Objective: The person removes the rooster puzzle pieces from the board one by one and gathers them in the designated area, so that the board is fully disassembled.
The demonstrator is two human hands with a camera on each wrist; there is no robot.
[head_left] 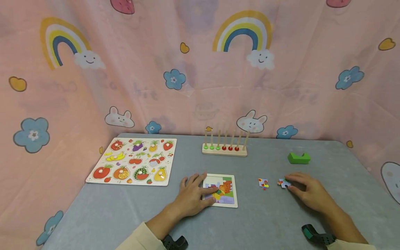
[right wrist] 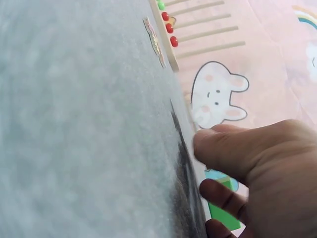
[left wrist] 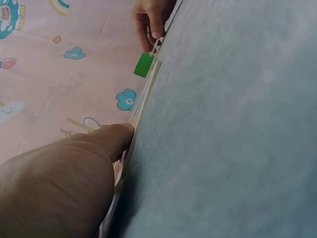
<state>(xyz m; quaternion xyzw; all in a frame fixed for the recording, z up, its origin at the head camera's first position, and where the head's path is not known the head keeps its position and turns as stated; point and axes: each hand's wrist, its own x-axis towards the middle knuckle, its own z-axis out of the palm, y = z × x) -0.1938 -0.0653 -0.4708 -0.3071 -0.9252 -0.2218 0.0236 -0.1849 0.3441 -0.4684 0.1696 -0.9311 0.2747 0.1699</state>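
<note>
A small white-framed jigsaw puzzle lies on the table, its picture in orange, green and purple. My left hand rests over its left side, fingers spread, with the thumb and a finger on the picture; in the left wrist view the thumb presses at the frame's edge. To the right, my right hand pinches a colourful jigsaw piece between thumb and fingers, low over the table. Another loose jigsaw piece lies between that hand and the frame. The held piece is hidden in the right wrist view.
At the back left lies a fruit peg-puzzle board. A wooden rack with upright pegs and green and red beads stands at the back middle. A green notched block sits behind my right hand. A patterned pink curtain hangs behind the table.
</note>
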